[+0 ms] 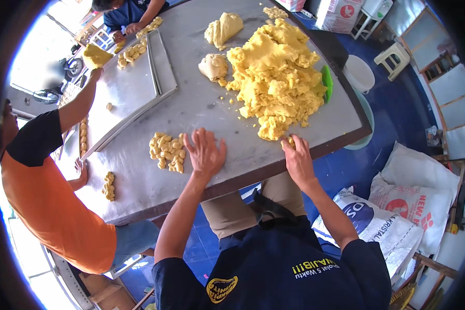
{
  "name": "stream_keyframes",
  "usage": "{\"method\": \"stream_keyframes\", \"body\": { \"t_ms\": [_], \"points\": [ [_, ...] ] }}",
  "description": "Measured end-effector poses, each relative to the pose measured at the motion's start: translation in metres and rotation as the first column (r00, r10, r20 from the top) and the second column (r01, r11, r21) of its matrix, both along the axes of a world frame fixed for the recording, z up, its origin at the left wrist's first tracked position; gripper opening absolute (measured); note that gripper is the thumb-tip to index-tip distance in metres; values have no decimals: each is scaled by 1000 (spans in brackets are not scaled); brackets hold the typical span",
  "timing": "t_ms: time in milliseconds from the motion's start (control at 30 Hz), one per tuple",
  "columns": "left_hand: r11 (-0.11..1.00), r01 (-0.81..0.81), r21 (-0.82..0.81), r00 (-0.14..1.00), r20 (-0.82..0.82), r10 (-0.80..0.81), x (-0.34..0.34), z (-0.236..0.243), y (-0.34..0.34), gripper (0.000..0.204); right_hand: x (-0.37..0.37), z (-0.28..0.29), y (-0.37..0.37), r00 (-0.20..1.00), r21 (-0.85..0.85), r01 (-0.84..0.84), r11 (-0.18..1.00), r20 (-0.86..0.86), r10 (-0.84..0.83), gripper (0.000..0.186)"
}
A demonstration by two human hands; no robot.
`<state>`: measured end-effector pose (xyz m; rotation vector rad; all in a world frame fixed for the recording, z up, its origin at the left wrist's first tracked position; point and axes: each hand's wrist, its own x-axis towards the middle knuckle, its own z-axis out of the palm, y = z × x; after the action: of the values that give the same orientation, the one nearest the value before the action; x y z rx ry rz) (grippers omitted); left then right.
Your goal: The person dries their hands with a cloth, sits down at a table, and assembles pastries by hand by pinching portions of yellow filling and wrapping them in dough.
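Note:
My left hand [206,153] rests on the grey metal table [191,111] with its fingers spread, beside a cluster of small pale dough pieces [165,151]. At the near tip of a big crumbly yellow mound [279,72], my right hand [298,159] pinches a small yellow lump [290,141] between thumb and fingers. The fingers partly cover that lump. Two paler dough lumps, one larger [223,29] and one smaller [213,67], lie left of the mound. A green scraper [327,83] leans against the mound's right side.
A person in orange [57,206] at the left holds up a yellow lump [95,56]; another person [134,15] works at the far end. A metal tray [160,62] holds dough pieces. Right of the table are a white bucket [358,74], a stool [392,60] and sacks [380,222].

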<state>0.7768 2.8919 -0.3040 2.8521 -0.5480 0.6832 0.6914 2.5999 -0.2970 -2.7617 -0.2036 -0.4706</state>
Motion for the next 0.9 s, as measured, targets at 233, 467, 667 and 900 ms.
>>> {"method": "stream_keyframes", "body": {
  "t_ms": [233, 467, 667, 900],
  "points": [
    [995, 67, 74, 998, 11, -67, 2, -3, 21, 28, 32, -7, -3, 993, 244, 85, 966, 57, -102, 33],
    [984, -166, -63, 986, -12, 165, -24, -3, 10, 37, 28, 15, -13, 1000, 23, 15, 1000, -11, -15, 38],
    [967, -254, 2, 944, -216, 248, -93, 3, 12, 24, 12, 4, -26, 978, 116, 155, 981, -161, -136, 39],
    [749, -319, -580, 921, -377, 100, -84, 11, 13, 10, -5, 20, -21, 994, 137, -59, 989, -84, 71, 42]
  ]
}}
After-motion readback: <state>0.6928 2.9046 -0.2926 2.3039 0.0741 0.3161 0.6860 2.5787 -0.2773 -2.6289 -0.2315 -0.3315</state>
